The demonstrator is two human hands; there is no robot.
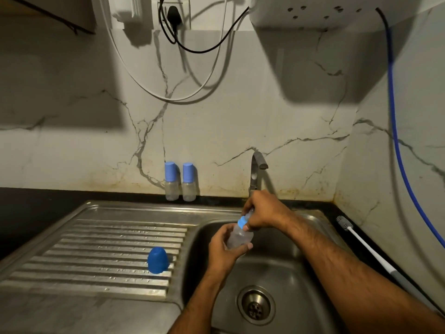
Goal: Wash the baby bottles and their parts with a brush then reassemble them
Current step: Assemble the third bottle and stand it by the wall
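Over the sink basin (pixel 284 268) I hold a clear baby bottle (pixel 239 237) tilted, its blue collar (pixel 242 221) pointing up and away. My left hand (pixel 225 249) grips the bottle's body from below. My right hand (pixel 263 210) curls round the collar and the teat end, which it mostly hides. A blue bottle cap (pixel 157 260) stands on the ribbed draining board (pixel 96 251). Two capped bottles (pixel 171 180) (pixel 189 181) stand upright against the back wall. A white-handled bottle brush (pixel 361 242) lies on the dark counter to the right of the sink.
The grey tap (pixel 255 169) rises just behind my right hand; no water shows. The drain (pixel 255 306) sits at the basin's bottom. A blue hose (pixel 397 131) hangs down the right wall, and cables loop from a socket (pixel 173 15) above.
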